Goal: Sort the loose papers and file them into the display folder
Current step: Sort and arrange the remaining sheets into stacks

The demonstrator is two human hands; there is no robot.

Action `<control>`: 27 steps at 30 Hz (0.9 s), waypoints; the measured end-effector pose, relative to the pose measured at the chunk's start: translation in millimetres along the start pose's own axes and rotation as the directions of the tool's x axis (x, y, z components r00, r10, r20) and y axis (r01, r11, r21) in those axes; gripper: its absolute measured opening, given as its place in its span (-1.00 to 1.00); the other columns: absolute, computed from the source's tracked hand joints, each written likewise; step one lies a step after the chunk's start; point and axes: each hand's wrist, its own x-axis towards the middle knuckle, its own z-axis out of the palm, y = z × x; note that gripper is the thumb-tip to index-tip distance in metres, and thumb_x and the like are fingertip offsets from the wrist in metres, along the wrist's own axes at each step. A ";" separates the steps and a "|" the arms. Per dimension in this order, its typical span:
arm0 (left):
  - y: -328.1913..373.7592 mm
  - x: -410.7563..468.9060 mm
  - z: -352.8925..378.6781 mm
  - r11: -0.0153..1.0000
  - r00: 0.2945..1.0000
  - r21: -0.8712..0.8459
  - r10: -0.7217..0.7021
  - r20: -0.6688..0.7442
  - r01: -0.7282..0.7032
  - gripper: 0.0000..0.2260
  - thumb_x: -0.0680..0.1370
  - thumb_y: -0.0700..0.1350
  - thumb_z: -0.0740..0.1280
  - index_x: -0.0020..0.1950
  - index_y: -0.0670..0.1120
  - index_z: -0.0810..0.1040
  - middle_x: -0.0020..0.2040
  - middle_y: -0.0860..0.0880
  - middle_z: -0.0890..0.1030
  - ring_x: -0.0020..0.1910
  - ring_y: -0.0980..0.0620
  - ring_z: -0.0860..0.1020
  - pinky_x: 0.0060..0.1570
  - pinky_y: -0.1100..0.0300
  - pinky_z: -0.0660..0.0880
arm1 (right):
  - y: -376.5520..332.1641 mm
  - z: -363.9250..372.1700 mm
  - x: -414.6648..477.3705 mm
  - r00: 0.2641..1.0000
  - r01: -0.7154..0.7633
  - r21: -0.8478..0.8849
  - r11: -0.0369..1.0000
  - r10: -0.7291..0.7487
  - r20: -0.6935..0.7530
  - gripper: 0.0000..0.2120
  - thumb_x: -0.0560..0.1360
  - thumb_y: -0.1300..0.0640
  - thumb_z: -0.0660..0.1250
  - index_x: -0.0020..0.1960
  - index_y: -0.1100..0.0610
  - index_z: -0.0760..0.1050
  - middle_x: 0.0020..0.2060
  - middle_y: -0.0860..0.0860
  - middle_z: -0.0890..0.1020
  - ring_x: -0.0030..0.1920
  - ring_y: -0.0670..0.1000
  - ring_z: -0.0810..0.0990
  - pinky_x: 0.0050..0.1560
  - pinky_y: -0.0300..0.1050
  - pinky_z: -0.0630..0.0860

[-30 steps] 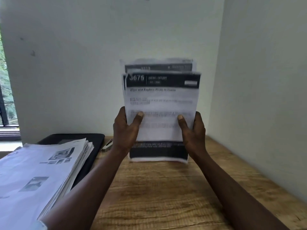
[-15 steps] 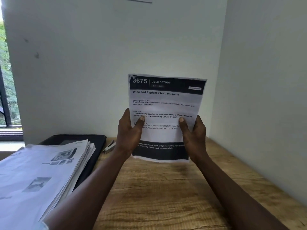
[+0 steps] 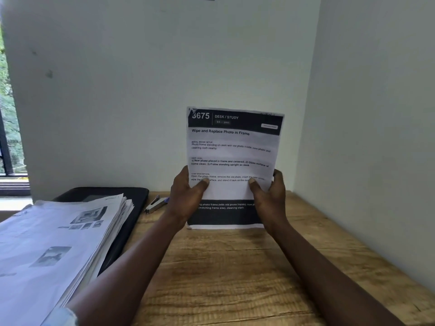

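Observation:
I hold a small stack of printed papers (image 3: 231,151) upright, its bottom edge on or just above the wooden desk (image 3: 235,267). The front sheet has black bands at top and bottom and the heading "Wipe and Replace Photo in Frame". My left hand (image 3: 186,196) grips the stack's left edge, thumb on the front. My right hand (image 3: 269,196) grips the right edge the same way. A thick pile of loose papers (image 3: 58,241) lies at the left, partly on top of a black display folder (image 3: 131,208) that lies flat and closed.
A metal stapler (image 3: 156,204) lies between the folder and my left hand. White walls close the desk at the back and right. A window (image 3: 9,137) is at the far left.
One second ago the sheets were staggered, with one sticking up behind the front page. Now their edges line up as one even stack, held a little lower. Both hands keep their grip.

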 end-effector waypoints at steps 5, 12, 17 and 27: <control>-2.1 -2.9 0.1 0.996 1.000 0.092 0.013 -0.022 -0.011 -0.73 0.61 -0.05 0.42 0.30 0.02 0.53 0.16 0.06 0.68 0.11 0.05 0.66 0.12 -0.10 0.64 | 0.1 -1.1 4.5 0.988 -0.118 0.142 0.983 0.131 -0.086 -0.79 0.56 0.20 0.46 0.14 -0.02 0.58 -0.01 -0.15 0.69 -0.03 -0.21 0.67 0.00 -0.28 0.60; -5.4 -30.2 29.2 0.871 0.915 -0.279 -0.384 0.124 0.404 -0.53 0.47 -0.07 0.59 0.31 0.00 0.50 0.17 0.00 0.69 0.07 -0.04 0.71 0.00 -0.01 0.62 | 1.1 -6.1 9.5 0.817 -0.351 0.579 0.736 0.543 -0.196 -0.80 0.52 0.36 0.46 0.01 0.10 0.57 -0.11 -0.04 0.66 -0.14 -0.07 0.64 -0.21 -0.22 0.60; -3.5 -24.6 38.0 0.841 0.935 -0.427 -0.354 0.031 0.332 -0.79 0.60 -0.34 0.38 0.17 -0.11 0.62 0.06 -0.08 0.74 0.07 -0.12 0.71 -0.04 -0.03 0.67 | 2.7 2.3 2.8 0.832 -0.415 0.608 0.677 0.553 -0.046 -0.77 0.52 0.35 0.46 0.07 0.07 0.57 0.02 0.03 0.70 0.00 0.05 0.68 0.06 0.03 0.63; -7.1 -0.4 -22.3 0.994 0.978 0.107 -0.008 -0.211 0.031 -0.76 0.55 -0.10 0.34 0.19 0.03 0.65 0.04 0.05 0.72 0.05 -0.06 0.69 0.12 -0.20 0.63 | 6.0 -20.5 20.1 0.870 -0.391 -0.286 0.875 0.250 -0.425 -0.11 0.40 0.17 0.55 0.55 -0.02 0.09 0.43 0.14 0.40 0.43 0.21 0.39 0.41 0.32 0.28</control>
